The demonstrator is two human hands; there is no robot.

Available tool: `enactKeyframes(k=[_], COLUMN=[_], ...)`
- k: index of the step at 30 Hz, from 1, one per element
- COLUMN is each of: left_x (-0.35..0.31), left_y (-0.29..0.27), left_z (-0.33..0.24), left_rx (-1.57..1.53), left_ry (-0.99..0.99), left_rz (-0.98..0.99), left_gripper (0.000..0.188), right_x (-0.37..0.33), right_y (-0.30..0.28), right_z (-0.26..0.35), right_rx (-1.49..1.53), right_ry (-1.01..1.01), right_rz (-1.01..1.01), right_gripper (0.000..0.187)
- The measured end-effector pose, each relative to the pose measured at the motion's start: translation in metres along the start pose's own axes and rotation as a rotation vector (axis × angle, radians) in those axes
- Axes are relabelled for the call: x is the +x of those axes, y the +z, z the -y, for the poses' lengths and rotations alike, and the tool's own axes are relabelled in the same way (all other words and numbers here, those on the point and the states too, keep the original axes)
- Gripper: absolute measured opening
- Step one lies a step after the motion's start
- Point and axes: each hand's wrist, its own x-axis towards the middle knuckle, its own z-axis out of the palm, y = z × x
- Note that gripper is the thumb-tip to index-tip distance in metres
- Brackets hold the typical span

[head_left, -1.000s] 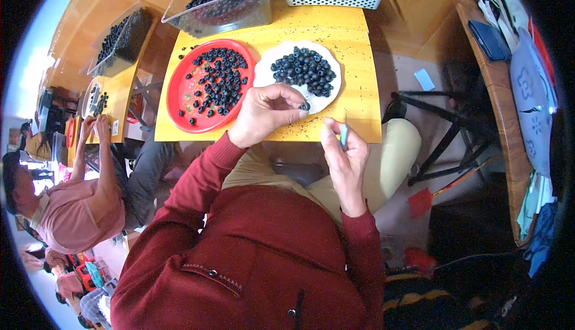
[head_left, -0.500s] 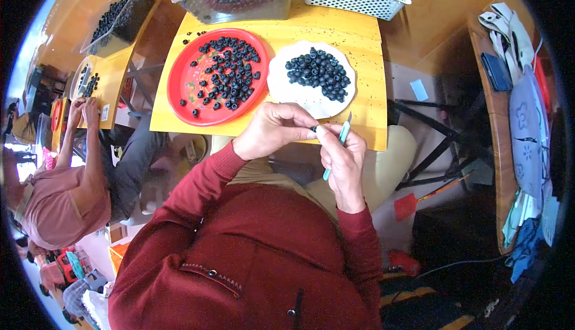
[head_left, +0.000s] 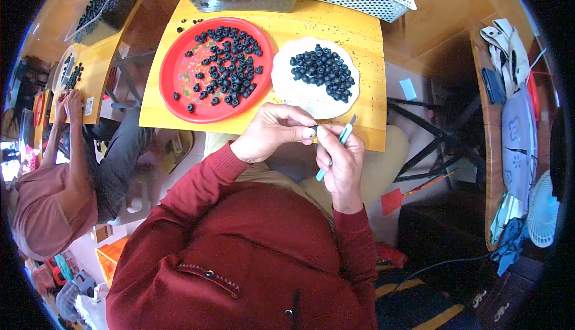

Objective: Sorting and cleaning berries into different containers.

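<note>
At the near edge of the yellow bench [head_left: 372, 81], a small dark ball [head_left: 315, 128] is pinched by the fingers of the left hand [head_left: 266, 133] and met by the right hand [head_left: 342, 153], in which a pale green knife [head_left: 345, 133] is gripped. More balls are held on a red tray [head_left: 178, 75], left, and a white plate [head_left: 285, 88], right.

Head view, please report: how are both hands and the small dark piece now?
Left hand: pinching small dark piece. Right hand: gripping turquoise-handled tool, close beside that piece. White plate just beyond hands; nothing seen obstructing them.
</note>
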Motion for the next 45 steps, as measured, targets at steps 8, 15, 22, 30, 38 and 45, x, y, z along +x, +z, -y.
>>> enactKeyframes(k=[8,15,22,30,38,45], left_x=[-0.009,-0.012,-0.015,-0.019,-0.021,-0.022], left_y=[-0.010,-0.012,-0.014,-0.013,-0.010,-0.008], left_z=[-0.004,-0.009,-0.006,-0.009,-0.010,-0.008], left_rx=[-0.049,-0.063,-0.150,-0.222,-0.240,-0.246], left_ry=[-0.055,-0.018,-0.021,-0.045,-0.040,-0.045], left_rz=[-0.020,0.006,0.007,0.005,0.017,-0.015], left_gripper=[0.015,0.015,0.017,0.013,0.018,0.014], right_x=[-0.001,-0.002,-0.005,-0.019,-0.022,-0.023], right_y=[0.011,0.014,0.018,0.022,0.017,0.014], right_z=[-0.002,-0.007,-0.005,-0.003,0.001,0.004], right_rx=[-0.008,-0.076,-0.063,-0.616,-0.836,-0.865], right_ry=[0.057,0.031,0.025,-0.351,-0.525,-0.545], right_rz=[-0.047,0.011,-0.017,0.005,0.087,0.089], right_gripper=[0.014,0.015,0.016,0.029,0.031,0.030])
